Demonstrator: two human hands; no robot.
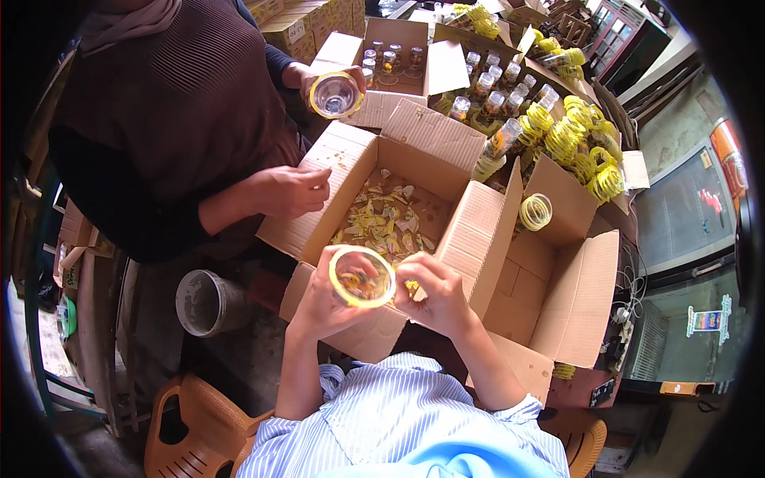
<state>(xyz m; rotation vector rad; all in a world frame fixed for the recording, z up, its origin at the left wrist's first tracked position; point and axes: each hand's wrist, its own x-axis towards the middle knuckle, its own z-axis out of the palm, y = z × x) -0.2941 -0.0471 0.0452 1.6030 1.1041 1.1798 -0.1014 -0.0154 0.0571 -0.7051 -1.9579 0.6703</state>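
Two hands [323, 299] [438, 295] grip one glass [363, 276]; one box [478, 231] beneath.

Clear glass tumblers with yellow bands in hand: two, one [362, 276] between the wearer's left hand [319, 299] and right hand [437, 296], one [335, 95] held by the other person's hand [303, 76].
Hands in view: four, two the wearer's, two the other person's, the second of these [291, 191] at the box edge.
Open brown cardboard boxes: at least four; the nearest [478, 231] holds yellow and white paper scraps [386, 223], too many to count.
Loose yellow plastic rings [578, 135]: a heap, uncountable.
Grey round bucket [209, 303]: one.
Orange plastic chairs [191, 422]: two partly visible.
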